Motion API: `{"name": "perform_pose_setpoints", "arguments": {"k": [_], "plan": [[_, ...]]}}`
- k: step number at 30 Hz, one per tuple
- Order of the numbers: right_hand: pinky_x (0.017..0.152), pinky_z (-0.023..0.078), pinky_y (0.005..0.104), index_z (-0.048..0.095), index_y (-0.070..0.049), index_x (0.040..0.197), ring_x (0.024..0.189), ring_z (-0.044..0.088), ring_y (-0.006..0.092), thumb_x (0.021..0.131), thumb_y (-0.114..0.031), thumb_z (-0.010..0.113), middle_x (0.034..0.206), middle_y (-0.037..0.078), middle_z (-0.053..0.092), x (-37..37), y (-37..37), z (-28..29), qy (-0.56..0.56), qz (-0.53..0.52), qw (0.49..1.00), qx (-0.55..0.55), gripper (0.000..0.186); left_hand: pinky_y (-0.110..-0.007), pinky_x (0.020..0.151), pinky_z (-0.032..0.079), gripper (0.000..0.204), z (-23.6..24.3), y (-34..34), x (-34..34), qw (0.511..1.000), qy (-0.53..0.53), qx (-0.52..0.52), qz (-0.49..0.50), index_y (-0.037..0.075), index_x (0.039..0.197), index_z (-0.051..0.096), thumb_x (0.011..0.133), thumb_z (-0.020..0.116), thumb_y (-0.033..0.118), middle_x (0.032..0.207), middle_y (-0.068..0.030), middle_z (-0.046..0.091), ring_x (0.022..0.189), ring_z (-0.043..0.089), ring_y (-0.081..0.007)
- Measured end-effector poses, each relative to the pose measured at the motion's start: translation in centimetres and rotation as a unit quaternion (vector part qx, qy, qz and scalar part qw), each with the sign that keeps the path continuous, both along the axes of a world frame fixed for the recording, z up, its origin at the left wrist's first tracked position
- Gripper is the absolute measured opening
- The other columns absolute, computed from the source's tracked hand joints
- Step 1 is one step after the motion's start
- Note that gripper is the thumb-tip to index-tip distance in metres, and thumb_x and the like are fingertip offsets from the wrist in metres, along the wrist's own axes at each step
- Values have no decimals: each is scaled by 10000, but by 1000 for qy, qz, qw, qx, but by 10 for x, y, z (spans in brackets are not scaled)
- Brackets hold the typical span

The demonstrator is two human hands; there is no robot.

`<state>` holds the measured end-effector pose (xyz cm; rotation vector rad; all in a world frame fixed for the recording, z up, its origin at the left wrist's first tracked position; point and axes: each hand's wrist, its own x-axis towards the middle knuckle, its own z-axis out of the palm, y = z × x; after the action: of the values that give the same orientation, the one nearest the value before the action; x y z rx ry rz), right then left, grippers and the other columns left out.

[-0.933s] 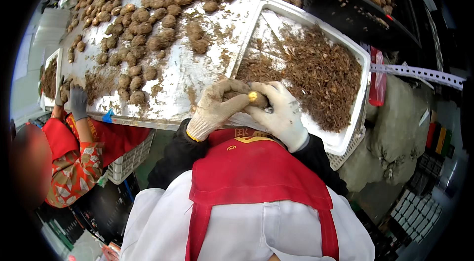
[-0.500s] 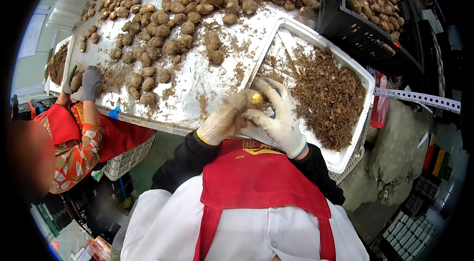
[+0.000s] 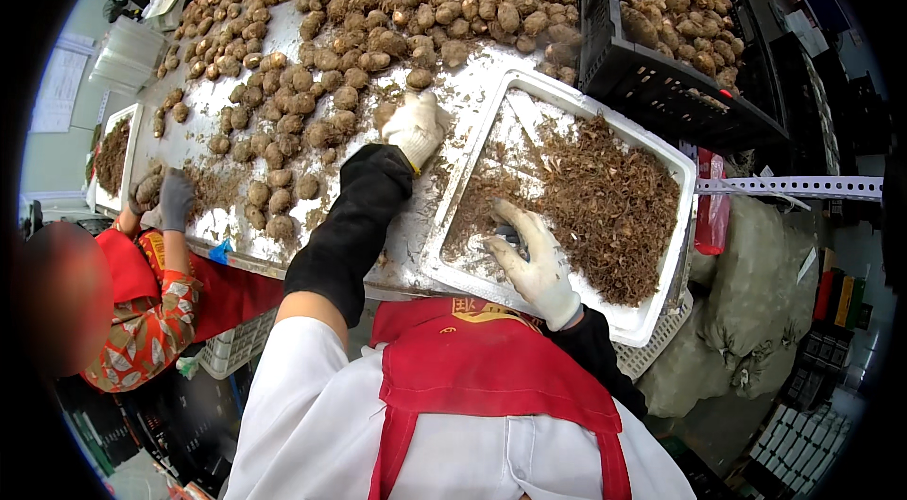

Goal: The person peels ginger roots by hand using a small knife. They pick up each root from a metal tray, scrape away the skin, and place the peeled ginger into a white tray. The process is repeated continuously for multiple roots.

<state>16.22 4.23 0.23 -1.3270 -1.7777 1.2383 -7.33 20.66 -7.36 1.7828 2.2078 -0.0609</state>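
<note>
My left hand (image 3: 416,129), in a white knit glove, is stretched out over the metal table with its fingers curled down. A brown, hairy taro corm (image 3: 385,112) lies right against its left side. What those fingers close on is hidden beneath the glove. My right hand (image 3: 537,264), gloved in white, hovers over the near left part of a white tray (image 3: 676,245). Its thumb and fingers curl round a small dark object (image 3: 507,233), too little of which shows to name. Brown fibrous peelings (image 3: 605,202) are heaped in that tray.
Many taro corms (image 3: 453,4) cover the far table, (image 3: 283,108) more at left. A black crate (image 3: 666,75) of corms stands beyond the tray. To the left, a co-worker's grey-gloved hand (image 3: 176,200) works near a smaller tray (image 3: 132,141). Sacks (image 3: 761,292) stand at right.
My left hand has left my right hand and reached forward to the corms. The corm with the yellow cut end no longer shows. My right hand stays over the tray; the view has shifted.
</note>
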Motion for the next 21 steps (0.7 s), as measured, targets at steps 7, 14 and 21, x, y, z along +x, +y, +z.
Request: {"name": "perform_pose_setpoints", "arguments": {"k": [7,14,21], "plan": [[959,495,421,585,-29,1368,1094,635,350,941,-254,693,1199,198,642,11,-14,-11,-34,-15,999,-13,494,-432,916,588,351,-10,38,-67,986,94,70,115,121,1319,572,984,637,206,1302,-172,551,1153,637,-336],[948,493,417,587,-37,1368,1084,631,343,949,-262,680,1186,188,640,10,-13,-11,-22,-8,1000,-19,485,-490,939,555,326,-11,4,-60,994,76,68,-37,106,1199,647,878,703,116,1317,-187,532,1207,561,-380],[952,490,420,591,-26,1359,1086,628,353,958,-281,665,1176,192,642,10,-9,-15,-42,4,999,-19,481,-434,814,554,378,-2,-55,-67,939,-331,82,30,-27,1152,610,971,682,297,1048,-244,697,955,696,-348]]}}
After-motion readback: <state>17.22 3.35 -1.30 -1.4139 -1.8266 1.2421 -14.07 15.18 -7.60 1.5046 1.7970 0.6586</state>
